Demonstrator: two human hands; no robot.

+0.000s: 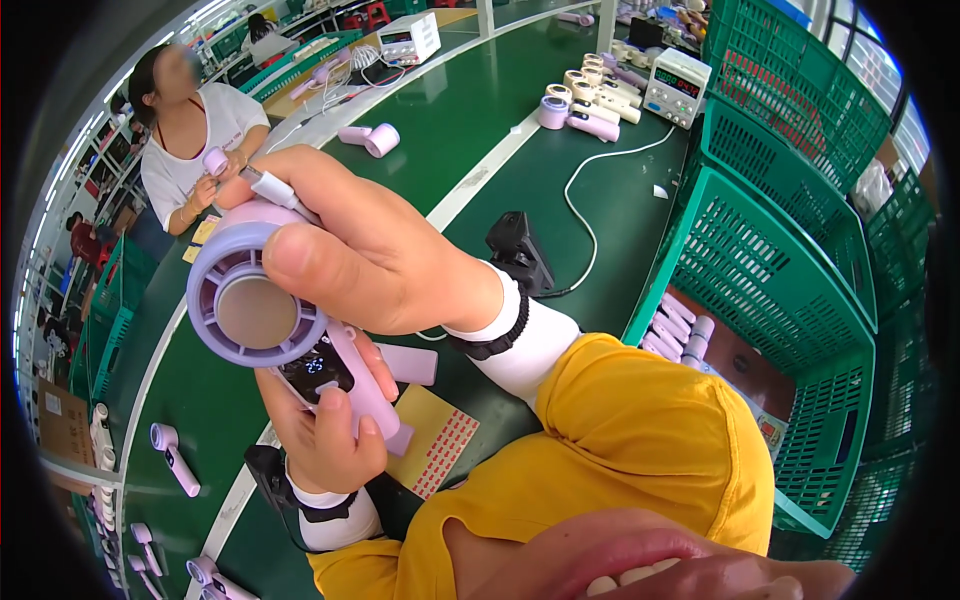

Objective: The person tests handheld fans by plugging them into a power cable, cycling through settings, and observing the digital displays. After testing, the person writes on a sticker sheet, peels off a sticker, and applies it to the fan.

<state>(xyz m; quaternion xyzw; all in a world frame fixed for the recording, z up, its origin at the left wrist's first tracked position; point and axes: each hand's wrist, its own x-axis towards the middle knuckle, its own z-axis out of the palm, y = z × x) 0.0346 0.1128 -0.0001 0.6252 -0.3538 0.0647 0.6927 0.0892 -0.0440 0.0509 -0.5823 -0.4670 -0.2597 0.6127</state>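
Above green bench (480,110), both hands' grips close on lilac handheld fan (262,300): left hand (325,425) handle, right hand (375,255) head.

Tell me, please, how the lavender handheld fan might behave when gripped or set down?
The lavender handheld fan looks rigid, smooth plastic, so possibly slippery. The left hand alone wraps its handle, suggesting lightness. Its round head could make it top-heavy and likely to tip if stood upright.

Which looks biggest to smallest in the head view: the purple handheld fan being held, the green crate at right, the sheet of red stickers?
1. green crate
2. purple handheld fan, enlarged by nearness to the camera
3. sheet of red stickers, partly hidden
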